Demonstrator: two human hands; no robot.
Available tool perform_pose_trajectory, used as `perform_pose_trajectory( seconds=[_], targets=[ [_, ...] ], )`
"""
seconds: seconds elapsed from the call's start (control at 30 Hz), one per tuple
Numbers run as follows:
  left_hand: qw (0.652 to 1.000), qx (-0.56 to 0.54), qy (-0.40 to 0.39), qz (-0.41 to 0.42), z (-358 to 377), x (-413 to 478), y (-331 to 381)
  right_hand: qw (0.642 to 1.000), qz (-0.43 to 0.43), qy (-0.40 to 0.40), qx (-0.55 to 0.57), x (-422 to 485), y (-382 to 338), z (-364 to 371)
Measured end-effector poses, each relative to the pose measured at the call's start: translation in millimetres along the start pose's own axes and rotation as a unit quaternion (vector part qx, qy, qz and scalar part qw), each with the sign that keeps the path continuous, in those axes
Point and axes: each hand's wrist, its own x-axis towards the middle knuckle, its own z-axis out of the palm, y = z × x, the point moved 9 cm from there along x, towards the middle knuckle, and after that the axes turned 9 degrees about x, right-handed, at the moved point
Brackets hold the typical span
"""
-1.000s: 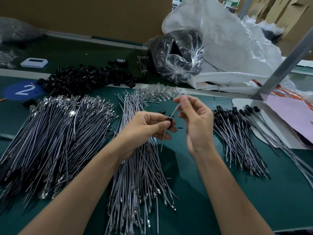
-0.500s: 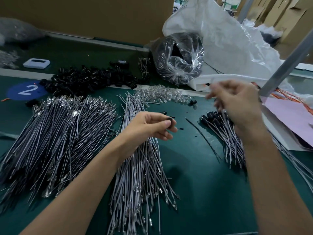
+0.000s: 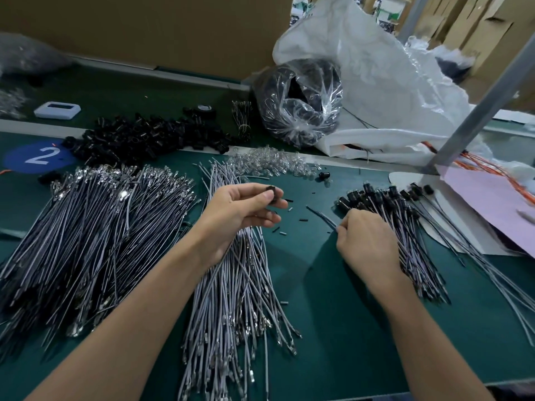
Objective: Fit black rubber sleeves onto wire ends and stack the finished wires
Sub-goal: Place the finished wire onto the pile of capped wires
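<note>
- Note the right hand [image 3: 367, 244] down on the worktop [image 3: 333, 328], against the near-left edge of the finished stack [image 3: 405, 227].
- Compare: one second ago at centre, meeting the left hand over one wire; half a second ago raised and blurred above the stack.
- Read its fingers [image 3: 346, 227] as curled in and pinching a single wire [image 3: 320, 215], with the free end pointing up and left across the bare green surface. Half a second ago, seen lying loose on that same patch, untouched.
- Note the left hand [image 3: 240, 215] almost unmoved over the top of the bare wires [image 3: 237, 299]: thumb and forefinger pinching one black sleeve [image 3: 272, 194], remaining fingers [image 3: 260, 218] loosely bent beneath.
- Cannot tell whether the far tip of the pinched wire carries anything: dark and thin, with no large cap like those at the head of the stack.
- Treat as judgement only: two-handed grip broken, wire dropped and now retaken, sleeve apparently not yet seated.
- Expect either a return of the wire to the left hand for fitting or, if already complete, alignment with the stack.
- Watch for snagging neighbouring finished wires when lifting so close to the stack.
- Locate supply: heap of sleeves [image 3: 150, 137] at rear left, well apart from both hands; short black bits [image 3: 282, 233] scattered between the hands.
</note>
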Motion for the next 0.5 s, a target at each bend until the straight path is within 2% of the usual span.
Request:
perform_pose_trajectory(
  seconds=[0.17,0.33,0.4,0.5],
  targets=[
    [1.000,-0.005,0.005,-0.006,-1.8,-1.4,-0.3,0.998,-0.008,0.010,0.056,0.4,2.1,-2.9],
    [1.000,-0.012,0.015,-0.010,-3.2,-0.8,-0.4,0.969,-0.047,0.137,0.201,17.3,1.3,-60.5],
    [1.000,-0.015,0.019,-0.013,-4.8,-0.6,-0.9,0.963,-0.076,0.160,0.201,32.7,-0.8,-82.5],
    [1.000,-0.016,0.022,-0.015,-6.3,-0.2,-1.5,0.977,-0.102,0.150,0.116,75.2,-0.4,-97.1]
  ],
)
